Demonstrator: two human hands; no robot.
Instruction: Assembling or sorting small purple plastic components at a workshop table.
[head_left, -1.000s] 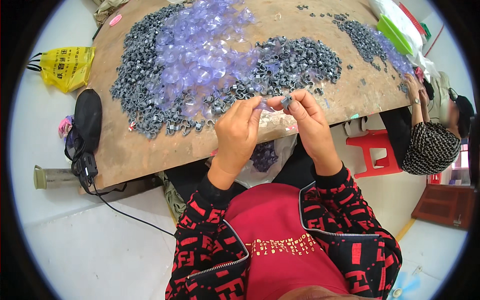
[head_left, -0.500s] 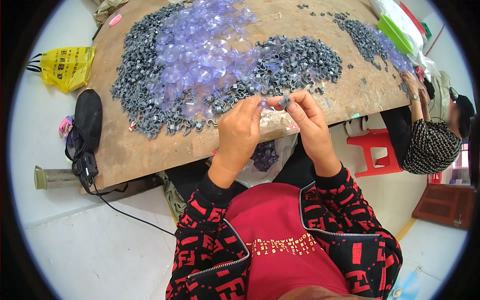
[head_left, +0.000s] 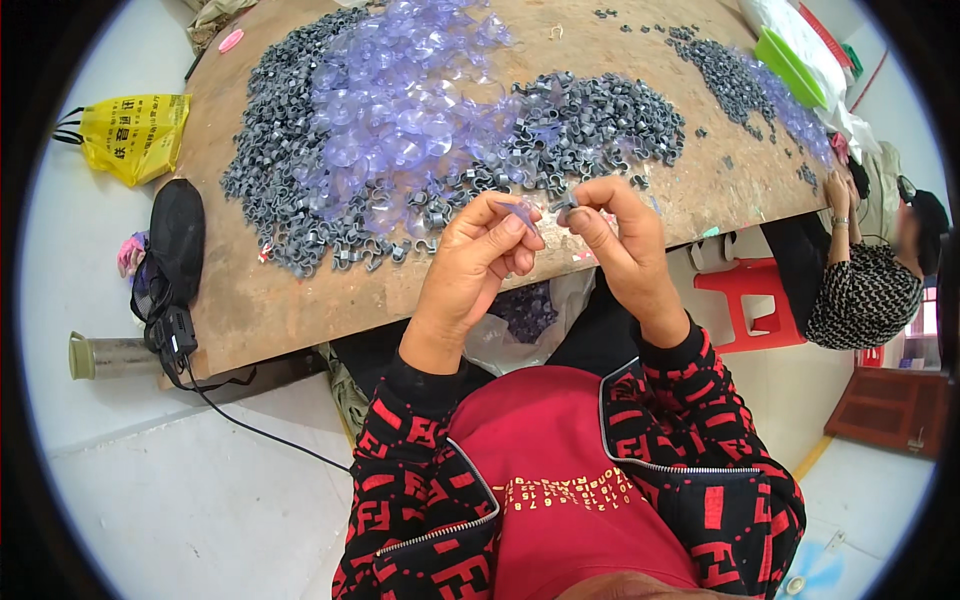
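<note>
Between thumb and fingers, my left hand (head_left: 480, 240) pinches a clear purple suction cup (head_left: 522, 214). A small grey plastic clip (head_left: 567, 208) is pinched in my right hand (head_left: 622, 235), just to the right of the cup. The two pieces are held close, with a narrow gap between them. Both hands are over the table's near edge. Beyond them lies a big heap of clear purple suction cups (head_left: 400, 110), with grey clips (head_left: 590, 125) heaped around and beside it.
The brown wooden table (head_left: 340, 305) holds a second heap of clips (head_left: 725, 80) at the far right, near a green basin (head_left: 790, 68). A co-worker (head_left: 865, 290) sits there, by a red stool (head_left: 745, 305). Below the edge hangs a plastic bag (head_left: 515, 335) with purple pieces.
My left hand has turned and opened out, so the suction cup now shows in its pinch. The clip in my right hand has tilted. The co-worker's hands have shifted.
</note>
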